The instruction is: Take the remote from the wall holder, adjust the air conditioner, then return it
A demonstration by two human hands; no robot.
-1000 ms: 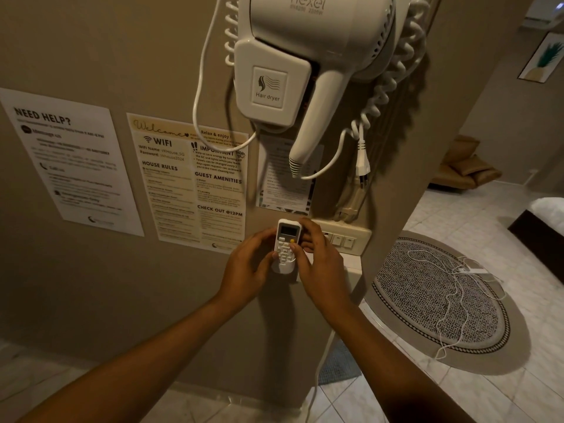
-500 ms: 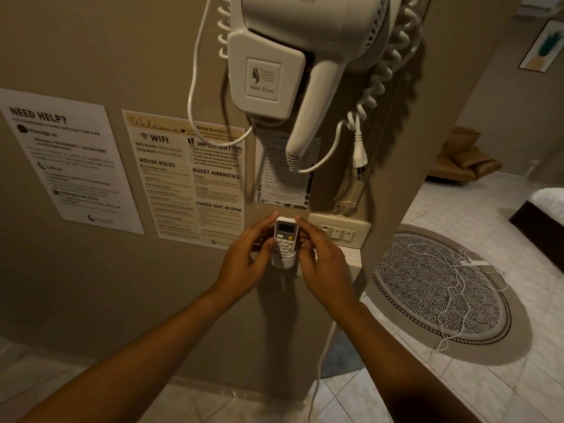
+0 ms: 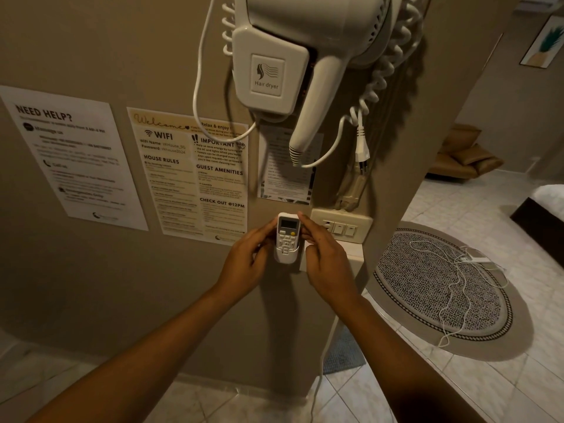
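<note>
A small white remote (image 3: 287, 232) with a grey screen and a yellow button stands upright in a white wall holder (image 3: 286, 257) on the beige wall. Its lower end sits inside the holder's cup. My left hand (image 3: 247, 261) touches the remote's left side with the fingertips. My right hand (image 3: 326, 260) pinches its upper right edge between thumb and forefinger. The air conditioner is out of view.
A white wall hair dryer (image 3: 293, 56) with a coiled cord (image 3: 393, 65) hangs just above. Printed notices (image 3: 189, 172) are stuck to the wall on the left. A switch panel (image 3: 341, 228) sits right of the holder. A round rug (image 3: 439, 285) with a white cable lies on the tiled floor.
Both hands stay on the remote, which now sits a little lower in the holder. The view has shifted slightly downward.
</note>
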